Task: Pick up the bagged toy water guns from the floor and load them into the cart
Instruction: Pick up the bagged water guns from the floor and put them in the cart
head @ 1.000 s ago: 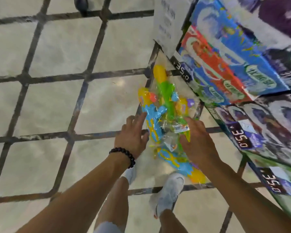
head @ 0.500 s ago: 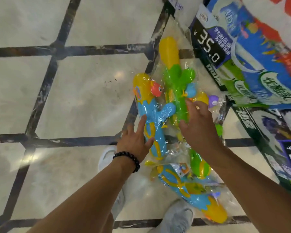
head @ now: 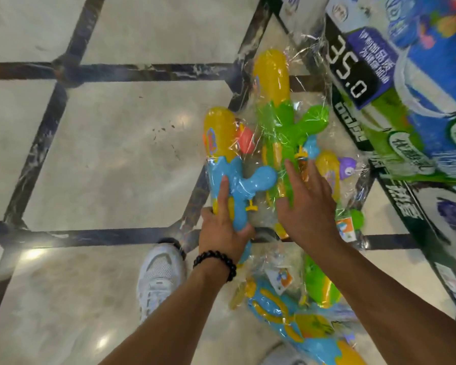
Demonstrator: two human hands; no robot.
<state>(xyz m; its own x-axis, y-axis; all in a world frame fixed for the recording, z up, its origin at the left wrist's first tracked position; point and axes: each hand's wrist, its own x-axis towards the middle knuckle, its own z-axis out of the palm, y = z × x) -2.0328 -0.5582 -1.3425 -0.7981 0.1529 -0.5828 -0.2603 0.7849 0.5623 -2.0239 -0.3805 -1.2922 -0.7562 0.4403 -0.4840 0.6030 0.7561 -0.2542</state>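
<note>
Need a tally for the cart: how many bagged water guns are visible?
4, perhaps more hidden: blue-yellow gun under left hand, green gun under right hand, lower blue gun, lower green gun.

The left hand [head: 223, 233] is covering the grip of the blue gun [head: 237, 185], and the right hand [head: 307, 206] is hiding the green gun's [head: 287, 127] lower body. Below the hands, another blue gun [head: 295, 322] is running off the bottom edge. The boxes [head: 419, 101] right of the guns are blurring, their small print unreadable.
</note>
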